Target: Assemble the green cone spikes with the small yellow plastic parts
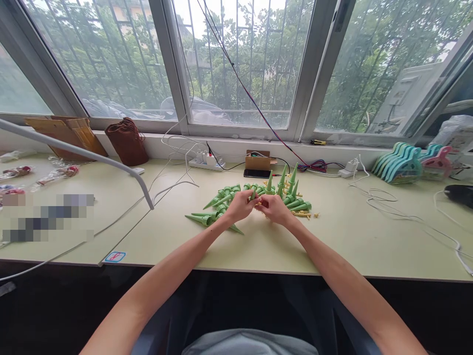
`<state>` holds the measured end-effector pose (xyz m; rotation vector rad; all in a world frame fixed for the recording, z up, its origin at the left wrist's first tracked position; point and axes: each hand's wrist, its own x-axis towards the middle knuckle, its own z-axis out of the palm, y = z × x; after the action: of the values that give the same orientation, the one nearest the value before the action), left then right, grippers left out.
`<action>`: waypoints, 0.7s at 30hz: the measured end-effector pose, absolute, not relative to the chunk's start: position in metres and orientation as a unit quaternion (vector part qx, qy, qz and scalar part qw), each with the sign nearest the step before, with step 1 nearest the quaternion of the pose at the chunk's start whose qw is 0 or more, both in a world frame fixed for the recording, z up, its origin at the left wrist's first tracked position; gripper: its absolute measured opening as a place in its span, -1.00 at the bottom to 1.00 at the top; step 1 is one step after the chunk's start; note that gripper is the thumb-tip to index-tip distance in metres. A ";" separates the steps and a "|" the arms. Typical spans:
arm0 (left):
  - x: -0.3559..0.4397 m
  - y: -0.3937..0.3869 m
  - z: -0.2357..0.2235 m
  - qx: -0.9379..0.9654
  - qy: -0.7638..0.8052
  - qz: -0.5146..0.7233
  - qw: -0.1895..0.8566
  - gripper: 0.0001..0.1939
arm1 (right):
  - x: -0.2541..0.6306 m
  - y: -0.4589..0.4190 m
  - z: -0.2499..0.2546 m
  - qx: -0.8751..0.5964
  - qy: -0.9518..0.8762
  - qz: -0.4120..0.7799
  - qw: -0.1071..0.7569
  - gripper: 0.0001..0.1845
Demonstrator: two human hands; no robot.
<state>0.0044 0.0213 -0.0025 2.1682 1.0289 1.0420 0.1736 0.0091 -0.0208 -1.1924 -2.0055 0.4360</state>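
Observation:
Near the middle of the table, my left hand (242,206) is closed around a green plastic plant-watering spike (253,194). My right hand (273,208) meets it fingertip to fingertip, pinching what looks like a small yellow plastic piece (259,202); the fingers partly cover it. Several green spikes (202,219) lie to the left of and behind my left hand. Others stand point up (283,180) behind my right hand, and more lie beside it (301,205). Small yellow valve-like pieces (303,214) are scattered to the right of my right hand.
A black phone (256,173) lies before a small cardboard box (257,160). Behind are a power strip (207,162) and cables. A brown pouch (126,142) stands at the back left, and a grey curved tube (111,162) crosses there. Teal clips (399,162) stand right.

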 end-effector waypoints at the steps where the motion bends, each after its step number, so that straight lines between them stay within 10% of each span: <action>1: 0.004 0.021 -0.003 0.801 0.379 0.385 0.259 -0.78 | 0.173 0.009 -0.020 -0.466 -0.783 0.172 0.375 -0.75; 21: 0.003 0.023 -0.004 0.802 0.379 0.385 0.253 -0.79 | 0.173 0.008 -0.021 -0.466 -0.779 0.185 0.377 -0.72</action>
<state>0.0035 0.0226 -0.0037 2.1813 1.0300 1.0471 0.1735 0.0082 -0.0213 -1.1913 -1.9922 0.4725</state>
